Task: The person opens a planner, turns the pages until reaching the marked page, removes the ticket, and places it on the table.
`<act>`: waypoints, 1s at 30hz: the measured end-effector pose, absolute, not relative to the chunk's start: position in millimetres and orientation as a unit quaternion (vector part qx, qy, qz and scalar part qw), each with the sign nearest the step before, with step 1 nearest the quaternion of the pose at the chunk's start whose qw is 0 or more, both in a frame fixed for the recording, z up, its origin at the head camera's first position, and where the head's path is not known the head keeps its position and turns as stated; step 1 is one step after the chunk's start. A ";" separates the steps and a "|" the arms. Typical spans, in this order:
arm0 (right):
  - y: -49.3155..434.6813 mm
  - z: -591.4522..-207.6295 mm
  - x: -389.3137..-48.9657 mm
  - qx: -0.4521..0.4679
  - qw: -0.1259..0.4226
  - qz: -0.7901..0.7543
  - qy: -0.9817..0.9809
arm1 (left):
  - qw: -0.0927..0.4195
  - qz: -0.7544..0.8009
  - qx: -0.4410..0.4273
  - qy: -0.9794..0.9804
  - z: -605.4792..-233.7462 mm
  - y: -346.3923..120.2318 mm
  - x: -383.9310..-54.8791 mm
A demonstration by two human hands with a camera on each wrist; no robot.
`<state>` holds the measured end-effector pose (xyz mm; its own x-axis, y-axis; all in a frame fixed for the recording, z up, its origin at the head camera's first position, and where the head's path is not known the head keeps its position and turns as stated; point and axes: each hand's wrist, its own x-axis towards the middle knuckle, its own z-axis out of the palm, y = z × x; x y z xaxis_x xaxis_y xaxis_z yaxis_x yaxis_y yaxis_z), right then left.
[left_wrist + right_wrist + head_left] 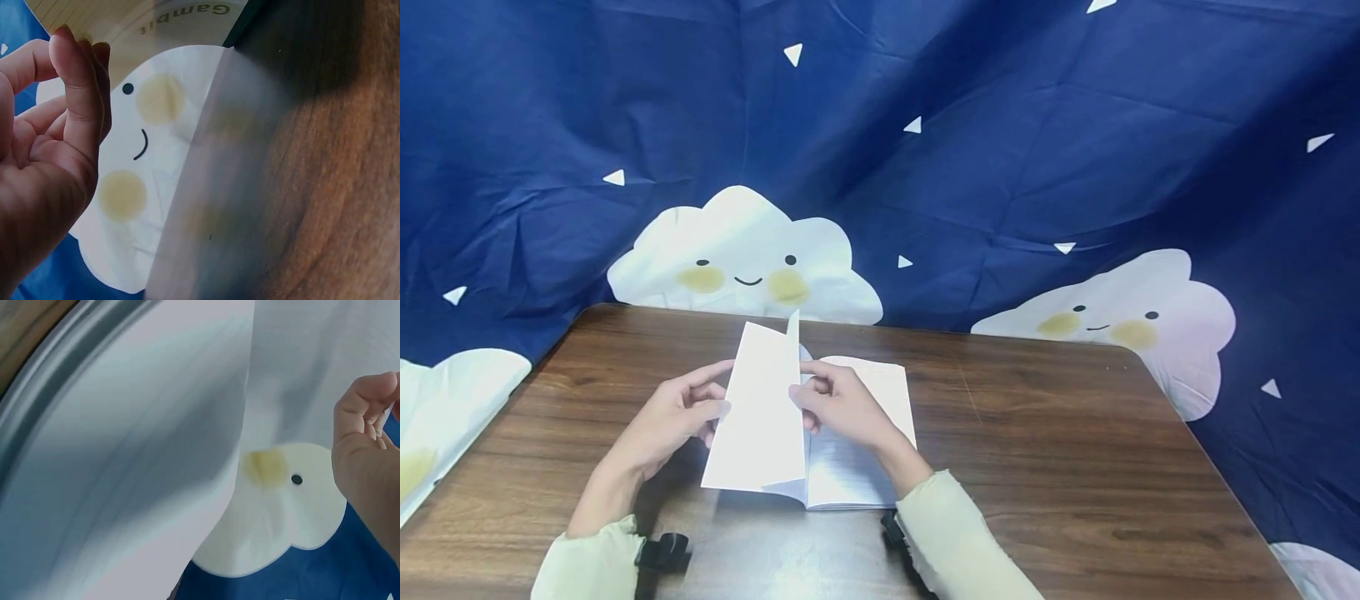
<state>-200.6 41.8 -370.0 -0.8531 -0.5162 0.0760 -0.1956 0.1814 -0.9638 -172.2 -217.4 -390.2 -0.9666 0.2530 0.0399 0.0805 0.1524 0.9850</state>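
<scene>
A lined notebook lies open on the wooden table in the head view, its left part lifted and tilted. My left hand holds the outer left edge of this raised part, thumb in front and other fingers behind. At the raised part's right edge, my right hand pinches a leaf between thumb and index finger. A tan cover with "Gambit" lettering shows upside down in the left wrist view, by the left fingertips. Curved lined pages fill much of the right wrist view; the right fingertips are partly cut off there.
The brown wooden table extends on both sides of the notebook. Behind it hangs a blue curtain with white smiling clouds. Black wrist straps sit near both light green sleeves.
</scene>
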 end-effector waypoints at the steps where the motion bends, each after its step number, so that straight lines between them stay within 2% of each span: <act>1: 37.8 -369.9 -200.3 -0.237 0.136 -0.593 0.757 | 0.067 0.643 0.112 0.754 -390.5 -217.6 -172.1; 14: -1.4 -378.7 -189.8 -0.221 0.146 -0.583 0.768 | 0.057 0.649 0.137 0.747 -388.7 -219.6 -172.2; 30: -13.9 -379.0 -188.4 -0.241 0.129 -0.511 0.815 | 0.053 0.635 0.101 0.764 -386.5 -223.0 -171.0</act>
